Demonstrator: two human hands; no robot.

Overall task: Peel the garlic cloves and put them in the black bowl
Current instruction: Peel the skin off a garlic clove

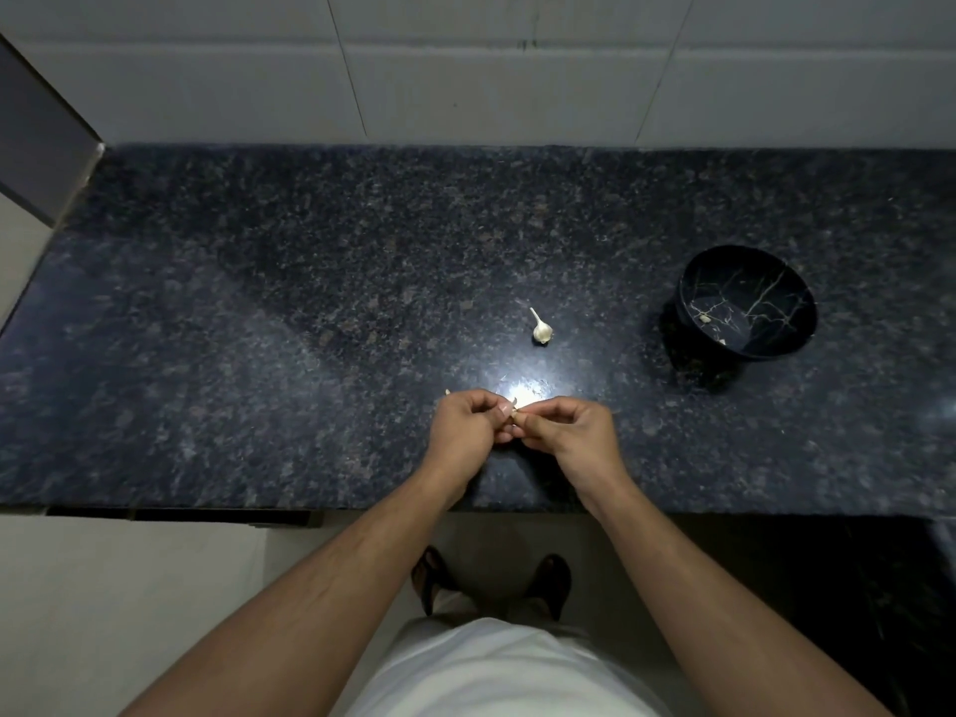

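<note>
Left hand (465, 424), fingers curled, and right hand (566, 432), also curled, are being held together low over the counter (258, 354), a garlic clove (513, 412) being pinched between both sets of fingertips. Garlic bulb (541, 330) is lying just beyond. Black bowl (747, 302), tilted, is sitting far right, small pieces inside.

Both bare arms reach forward and come close together over the near edge of the counter (258, 302). The left hand (463, 424) has its fingers curled in, and its thumb and fingertips pinch a small garlic clove (513, 412). The right hand (566, 432) touches the left, its fingers bent, pinching the same clove from the other side. Both wrists are a little bent.
</note>
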